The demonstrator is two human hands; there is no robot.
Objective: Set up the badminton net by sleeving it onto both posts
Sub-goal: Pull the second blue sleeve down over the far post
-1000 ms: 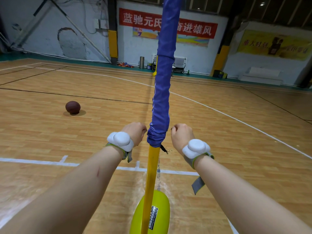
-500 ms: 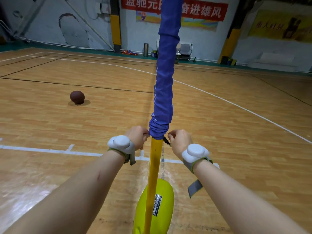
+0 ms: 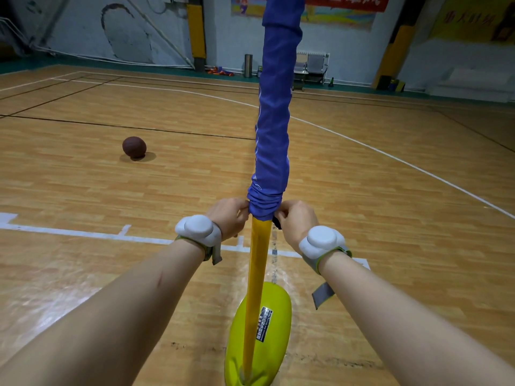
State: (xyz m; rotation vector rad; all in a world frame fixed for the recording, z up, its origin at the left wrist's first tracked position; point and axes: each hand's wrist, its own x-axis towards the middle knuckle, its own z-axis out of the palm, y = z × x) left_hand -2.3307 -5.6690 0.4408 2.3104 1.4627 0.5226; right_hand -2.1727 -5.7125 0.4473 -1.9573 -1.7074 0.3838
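Net sleeve (image 3: 274, 121) — top off-frame

The net sleeve (image 3: 274, 140) is blue woven cloth, matt and wrinkled, bunched at its lower end. The post (image 3: 257, 277) looks smooth and glossy yellow, its base (image 3: 274, 307) shiny plastic. The floor (image 3: 83, 190) is varnished wood with glare; the ball (image 3: 134, 147) is dull brown.

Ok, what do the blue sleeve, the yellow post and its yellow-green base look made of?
Blue wrinkled sleeve: thin cloth, probably synthetic with a slight sheen; it creases and bunches at its lower end. Yellow round post: smooth, glossy, painted metal or plastic, cannot tell which. Yellow-green oval base: likely moulded plastic, shiny and rounded.
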